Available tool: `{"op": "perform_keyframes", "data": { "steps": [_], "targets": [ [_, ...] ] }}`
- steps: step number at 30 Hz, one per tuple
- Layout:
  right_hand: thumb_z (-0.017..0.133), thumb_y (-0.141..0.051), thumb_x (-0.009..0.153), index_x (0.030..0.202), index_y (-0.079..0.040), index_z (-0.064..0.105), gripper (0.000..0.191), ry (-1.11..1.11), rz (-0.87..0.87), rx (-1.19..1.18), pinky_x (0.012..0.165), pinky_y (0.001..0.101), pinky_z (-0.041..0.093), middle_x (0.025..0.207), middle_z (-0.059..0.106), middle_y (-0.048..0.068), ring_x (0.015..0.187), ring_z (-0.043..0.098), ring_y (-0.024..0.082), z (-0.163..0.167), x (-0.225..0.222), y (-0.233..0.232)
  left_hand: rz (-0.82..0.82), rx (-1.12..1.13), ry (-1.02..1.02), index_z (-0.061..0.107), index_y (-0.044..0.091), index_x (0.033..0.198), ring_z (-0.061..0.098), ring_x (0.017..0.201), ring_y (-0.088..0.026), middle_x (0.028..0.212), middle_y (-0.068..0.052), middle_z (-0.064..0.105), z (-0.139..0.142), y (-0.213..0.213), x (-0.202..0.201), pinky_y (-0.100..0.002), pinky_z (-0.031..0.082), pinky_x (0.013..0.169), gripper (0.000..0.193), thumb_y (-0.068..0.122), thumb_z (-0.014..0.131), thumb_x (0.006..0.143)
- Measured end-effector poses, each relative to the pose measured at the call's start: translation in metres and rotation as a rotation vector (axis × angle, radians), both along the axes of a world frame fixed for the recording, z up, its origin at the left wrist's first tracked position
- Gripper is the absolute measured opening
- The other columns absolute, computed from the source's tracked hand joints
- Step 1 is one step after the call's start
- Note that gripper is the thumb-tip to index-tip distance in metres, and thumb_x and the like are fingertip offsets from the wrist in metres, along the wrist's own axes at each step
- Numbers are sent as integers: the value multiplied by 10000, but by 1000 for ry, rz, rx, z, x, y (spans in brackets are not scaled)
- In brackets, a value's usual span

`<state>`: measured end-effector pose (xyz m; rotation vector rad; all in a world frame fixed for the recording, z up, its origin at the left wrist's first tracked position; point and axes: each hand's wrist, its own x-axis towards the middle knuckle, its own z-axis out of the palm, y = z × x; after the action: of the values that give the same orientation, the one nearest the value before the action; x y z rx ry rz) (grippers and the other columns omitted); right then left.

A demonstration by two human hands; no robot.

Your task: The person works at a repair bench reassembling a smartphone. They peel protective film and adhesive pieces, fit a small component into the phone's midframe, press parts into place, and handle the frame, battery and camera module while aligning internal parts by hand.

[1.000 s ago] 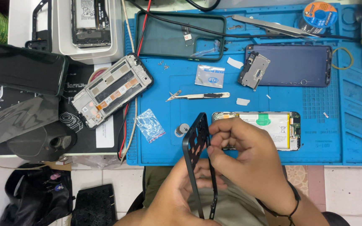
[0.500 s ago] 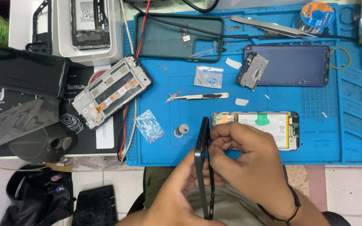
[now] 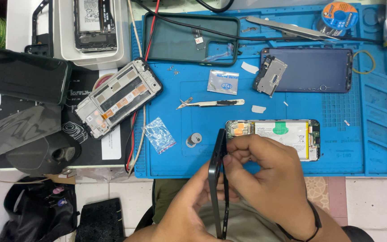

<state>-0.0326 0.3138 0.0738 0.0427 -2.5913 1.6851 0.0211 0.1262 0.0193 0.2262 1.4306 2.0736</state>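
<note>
Both hands (image 3: pixel 242 188) pinching black phone frame (image 3: pixel 217 179) edge-on, opened phone (image 3: pixel 287 134) behind, tweezers (image 3: pixel 211 103), blue mat (image 3: pixel 359 148)

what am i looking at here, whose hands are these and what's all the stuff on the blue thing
This is one picture from a camera worn on a person's head, looking down at their own two bare hands over a workbench. There is no machine.

The left hand and the right hand together hold a dark phone frame, turned edge-on to the camera.

Beneath lies a blue work mat. On it: an opened phone with its battery showing, just beyond the hands; metal tweezers; a dark phone screen with a small metal plate on its corner; a dark green phone case; a small clear bag; and a foil sachet.

Left of the mat lie another stripped phone body and a black phone.
</note>
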Motion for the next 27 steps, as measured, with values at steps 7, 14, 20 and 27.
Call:
{"op": "perform_keyframes", "data": {
  "steps": [7, 14, 20, 27],
  "targets": [
    [763, -40, 774, 910, 3, 737, 146, 16, -24, 82, 604, 244, 598, 786, 775, 72, 699, 796, 120, 1, -1, -2, 36, 16, 58, 142, -38, 1683, 628, 1377, -286, 1571, -190, 515, -5, 2, 1, -456, 527, 1190, 1294, 269, 973, 741],
    [785, -68, 763, 909, -15, 741, 161, 56, -32, 147, 597, 250, 591, 791, 769, 72, 704, 790, 136, 3, 1, -4, 22, -15, 97, 140, -47, 1686, 566, 1471, -308, 1711, -210, 386, -2, 1, 0, -462, 518, 1204, 1294, 260, 963, 736],
    [767, -77, 774, 903, -28, 743, 140, 85, -45, 196, 593, 270, 575, 782, 760, 69, 704, 781, 156, 2, 3, -5, -9, 18, 66, 105, -30, 1701, 537, 1524, -317, 1729, -220, 368, -2, 0, -1, -466, 504, 1242, 1301, 276, 964, 772],
    [757, -74, 770, 896, -33, 745, 133, 72, -65, 165, 592, 283, 569, 766, 753, 70, 683, 770, 163, 0, 4, -6, 29, 35, 53, 149, -47, 1682, 568, 1470, -317, 1676, -215, 414, 3, 3, 0, -480, 488, 1249, 1280, 296, 963, 756]
  ]
}}
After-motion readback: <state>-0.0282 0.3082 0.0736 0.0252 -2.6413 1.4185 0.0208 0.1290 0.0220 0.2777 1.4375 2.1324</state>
